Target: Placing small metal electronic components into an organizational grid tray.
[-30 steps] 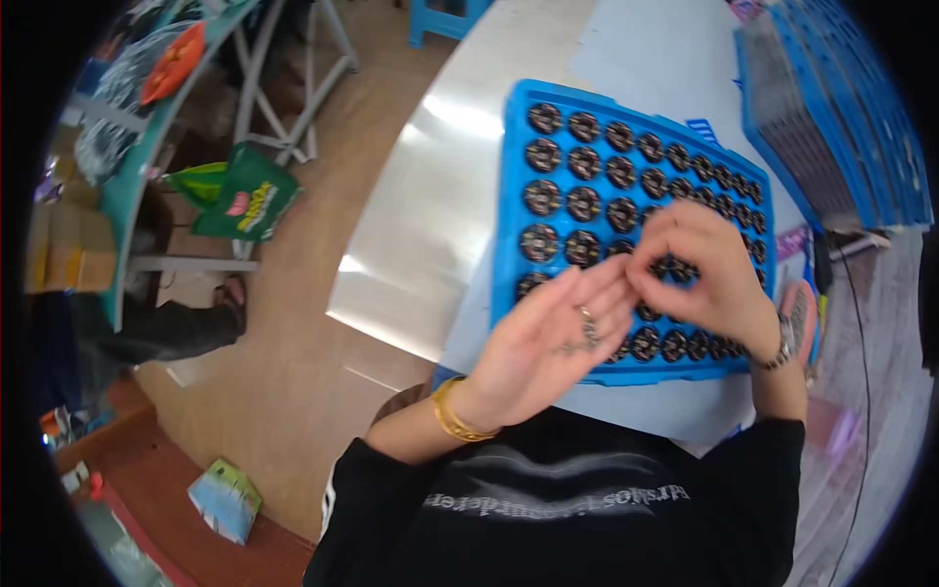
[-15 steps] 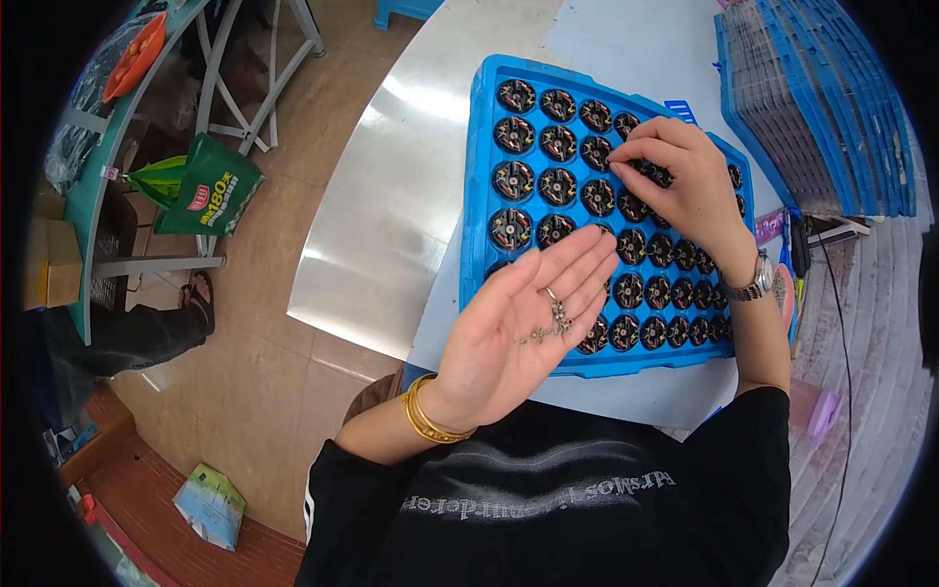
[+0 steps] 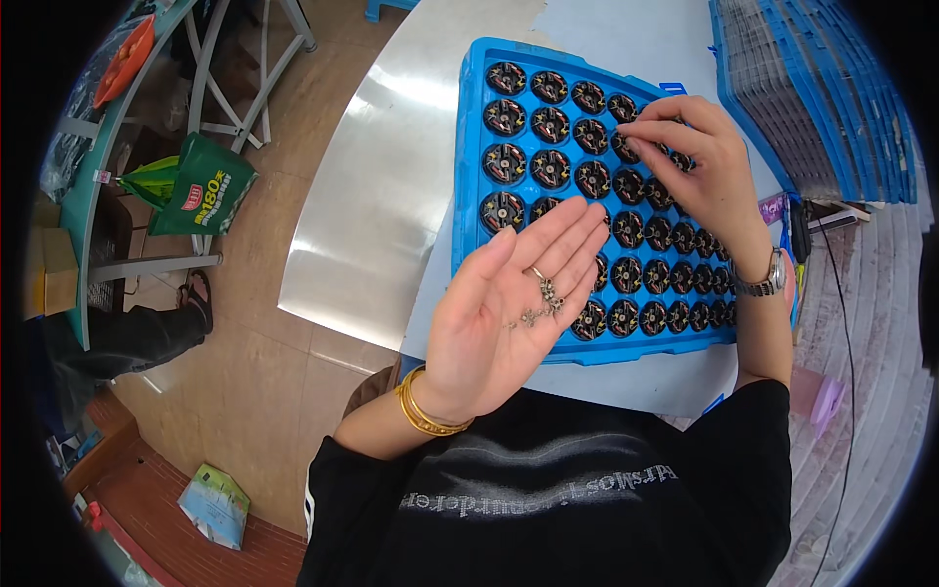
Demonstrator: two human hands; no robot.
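While right fingers (image 3: 673, 131) meet, left fingers (image 3: 572, 244) lie flat, silvery bits (image 3: 549, 294), round black parts (image 3: 550, 125)

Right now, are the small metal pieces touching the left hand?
Touching. The head view shows the small metal pieces lying directly on the upturned palm of the left hand, clustered near the finger bases.
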